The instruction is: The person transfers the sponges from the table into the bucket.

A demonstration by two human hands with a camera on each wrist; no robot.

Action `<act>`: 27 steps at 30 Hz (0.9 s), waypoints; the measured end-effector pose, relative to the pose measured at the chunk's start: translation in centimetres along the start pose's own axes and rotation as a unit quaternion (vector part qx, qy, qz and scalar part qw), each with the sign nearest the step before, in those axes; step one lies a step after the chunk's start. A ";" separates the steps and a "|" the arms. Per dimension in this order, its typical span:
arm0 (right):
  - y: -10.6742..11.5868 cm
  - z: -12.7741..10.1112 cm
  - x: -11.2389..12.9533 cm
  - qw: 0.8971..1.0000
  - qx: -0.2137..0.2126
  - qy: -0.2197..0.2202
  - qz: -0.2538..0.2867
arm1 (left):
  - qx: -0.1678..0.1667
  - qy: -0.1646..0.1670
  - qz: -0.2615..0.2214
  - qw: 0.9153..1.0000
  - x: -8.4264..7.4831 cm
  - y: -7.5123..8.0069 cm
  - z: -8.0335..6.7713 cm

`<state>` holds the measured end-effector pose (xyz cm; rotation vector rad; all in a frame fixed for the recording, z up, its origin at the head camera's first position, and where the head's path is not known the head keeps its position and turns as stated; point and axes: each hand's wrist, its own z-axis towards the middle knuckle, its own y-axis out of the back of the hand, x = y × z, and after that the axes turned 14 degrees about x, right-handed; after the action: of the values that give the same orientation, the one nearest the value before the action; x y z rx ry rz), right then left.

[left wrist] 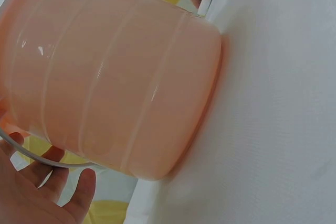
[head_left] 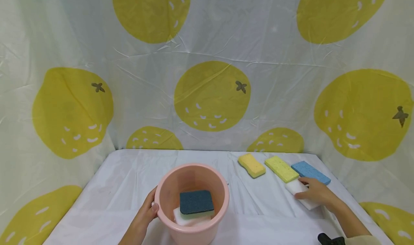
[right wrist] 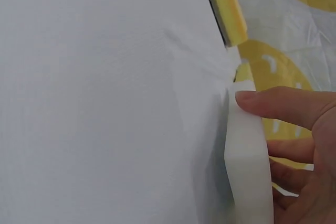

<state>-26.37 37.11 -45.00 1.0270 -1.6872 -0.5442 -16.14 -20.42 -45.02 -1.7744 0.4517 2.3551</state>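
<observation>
A pink bucket [head_left: 194,234] stands at the front of the table. My left hand [head_left: 144,212] holds its left side at the rim, and in the left wrist view the fingers [left wrist: 52,182] lie by the bucket's thin handle [left wrist: 37,157]. Inside the bucket, a dark-topped scouring sponge [head_left: 196,202] rests on a white sponge [head_left: 191,220]. On the right, my right hand [head_left: 315,193] grips another white sponge [head_left: 299,189], thumb on one face and fingers on the far side. This sponge [right wrist: 245,156] is on or just above the cloth; which, I cannot tell.
Beyond the right hand lie a yellow sponge [head_left: 251,165], a yellow-green sponge [head_left: 281,169] and a blue sponge [head_left: 310,172]. White cloth [head_left: 129,176] covers the table. A curtain [head_left: 145,94] with yellow fruit prints hangs behind and at both sides.
</observation>
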 end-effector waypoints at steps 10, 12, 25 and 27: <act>1.1 -0.3 2.4 0.999 -0.005 0.046 -0.009 | -0.001 -0.004 -0.002 1.000 0.0 0.0 -0.1; 1.3 -0.4 2.9 0.998 -0.010 0.056 -0.012 | -0.002 -0.003 -0.001 1.000 0.1 0.0 -0.1; 2.8 -0.9 7.9 0.990 -0.008 0.139 -0.038 | -0.005 0.008 -0.004 1.000 0.3 0.1 -0.1; 2.9 -0.9 8.8 0.989 -0.004 0.146 -0.034 | -0.003 0.006 -0.003 1.000 0.3 0.1 -0.1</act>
<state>-27.40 31.39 -37.76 1.1046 -1.3946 -0.4210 -16.20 -20.54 -45.32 -1.7908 0.4414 2.3446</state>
